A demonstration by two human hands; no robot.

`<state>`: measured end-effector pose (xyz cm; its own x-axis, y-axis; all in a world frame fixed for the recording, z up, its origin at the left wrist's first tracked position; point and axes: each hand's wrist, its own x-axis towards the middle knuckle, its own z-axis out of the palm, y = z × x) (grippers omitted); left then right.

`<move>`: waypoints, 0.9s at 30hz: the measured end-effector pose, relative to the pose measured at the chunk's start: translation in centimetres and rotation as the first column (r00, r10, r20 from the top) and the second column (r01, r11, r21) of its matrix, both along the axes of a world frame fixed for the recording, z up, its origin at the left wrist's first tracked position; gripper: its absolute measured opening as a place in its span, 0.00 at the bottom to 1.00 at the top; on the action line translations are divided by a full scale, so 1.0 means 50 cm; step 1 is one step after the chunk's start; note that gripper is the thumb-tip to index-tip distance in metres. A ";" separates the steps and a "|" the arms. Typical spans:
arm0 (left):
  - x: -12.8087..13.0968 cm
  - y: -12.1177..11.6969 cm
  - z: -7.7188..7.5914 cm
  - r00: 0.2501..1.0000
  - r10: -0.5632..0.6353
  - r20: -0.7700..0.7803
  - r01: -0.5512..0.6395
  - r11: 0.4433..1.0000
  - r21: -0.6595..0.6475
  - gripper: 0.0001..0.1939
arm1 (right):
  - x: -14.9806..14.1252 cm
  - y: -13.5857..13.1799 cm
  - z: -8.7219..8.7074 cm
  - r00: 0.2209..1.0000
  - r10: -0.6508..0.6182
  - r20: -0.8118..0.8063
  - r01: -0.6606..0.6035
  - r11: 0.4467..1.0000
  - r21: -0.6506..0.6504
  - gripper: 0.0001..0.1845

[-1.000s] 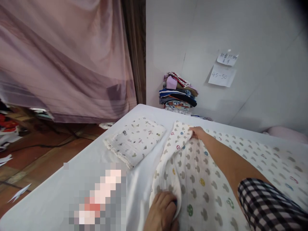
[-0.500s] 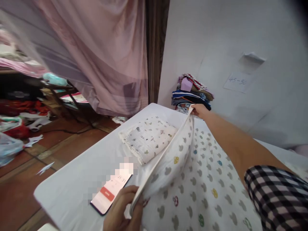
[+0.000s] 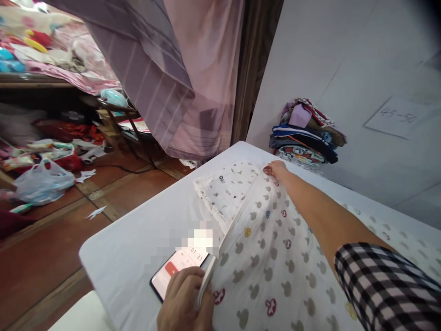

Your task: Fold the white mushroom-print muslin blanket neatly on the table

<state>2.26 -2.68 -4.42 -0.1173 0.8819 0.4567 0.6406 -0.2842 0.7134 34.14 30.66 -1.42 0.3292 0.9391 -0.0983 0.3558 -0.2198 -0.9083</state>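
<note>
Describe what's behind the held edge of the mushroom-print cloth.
Part of a folded palm-print cloth shows behind the mushroom-print cloth, on the white table. The folded cloth's right side, and anything else behind, is hidden.

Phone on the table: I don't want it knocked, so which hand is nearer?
Left. The left hand, gripping the cloth, is close beside the phone; the right hand is farther off, beyond it along the cloth's edge.
</note>
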 end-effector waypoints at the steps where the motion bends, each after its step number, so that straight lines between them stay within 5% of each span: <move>1: -0.001 0.000 -0.002 1.000 0.009 -0.011 -0.009 1.000 -0.008 0.07 | 0.000 -0.004 -0.005 1.000 -0.001 0.011 0.002 1.000 -0.015 0.15; 7: 0.000 -0.002 0.000 0.999 0.023 -0.045 -0.024 0.999 -0.040 0.08 | 0.001 -0.056 0.012 0.983 0.056 0.172 -0.060 0.998 0.017 0.10; 10: 0.000 -0.003 0.009 0.999 0.019 -0.049 -0.021 0.999 -0.047 0.07 | -0.006 -0.100 0.028 0.913 0.294 0.284 -0.298 0.954 -0.030 0.09; 14: -0.003 -0.004 0.016 0.996 0.005 -0.090 -0.010 0.999 -0.048 0.06 | -0.023 -0.148 0.043 0.497 0.670 0.551 -0.660 0.705 -0.261 0.14; 17: -0.004 -0.004 0.017 0.994 -0.002 -0.107 -0.004 0.998 -0.056 0.06 | -0.038 -0.162 0.053 0.324 0.698 0.638 -0.668 0.647 -0.368 0.18; 23: -0.001 -0.002 0.016 0.996 0.010 -0.091 -0.015 0.998 -0.058 0.06 | -0.059 -0.165 0.069 0.233 0.719 0.655 -0.675 0.604 -0.423 0.10; 27: 0.001 -0.002 0.019 0.995 0.021 -0.093 -0.027 0.997 -0.069 0.06 | -0.078 -0.160 0.072 0.310 0.608 0.731 -0.642 0.701 -0.311 0.07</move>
<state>2.33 -2.78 -3.48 -0.0992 0.9094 0.4039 0.7107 -0.2194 0.6684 30.26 22.65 2.17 -0.4320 0.8950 -0.1108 0.8884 0.4012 -0.2232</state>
